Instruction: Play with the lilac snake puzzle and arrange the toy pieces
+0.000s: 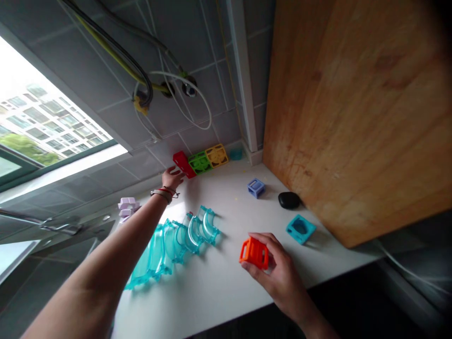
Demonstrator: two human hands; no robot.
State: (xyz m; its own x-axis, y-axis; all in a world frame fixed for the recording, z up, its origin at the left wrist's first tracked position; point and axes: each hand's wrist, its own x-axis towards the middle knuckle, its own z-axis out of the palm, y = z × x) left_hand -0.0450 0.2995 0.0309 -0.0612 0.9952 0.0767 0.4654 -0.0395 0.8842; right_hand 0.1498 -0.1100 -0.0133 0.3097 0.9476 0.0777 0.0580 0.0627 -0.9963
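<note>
The orange block (254, 253) sat gripped in the right hand (278, 273), fingers curled around its far side and thumb under its near edge, held just above the white bench (226, 287) near the front edge. Far ahead, the left hand (172, 178) was stretched out on a long arm — fingers closed on the red block (184, 164) at the wall end of the bench. That red block led a row: a green block (199, 162) touching it to the right, then a yellow block (216, 155), then a small teal piece (236, 154) in the corner. Between the two hands lay a curved chain of clear turquoise track pieces (176, 242), running under the left forearm. Right of the right hand rested a teal block (300, 229), beyond it a black oval object (289, 200) and a blue block (256, 188). A wooden board (356, 117) leaned up along the right — close beside the black object. Pale lilac pieces (127, 206) lay left of the left wrist.
</note>
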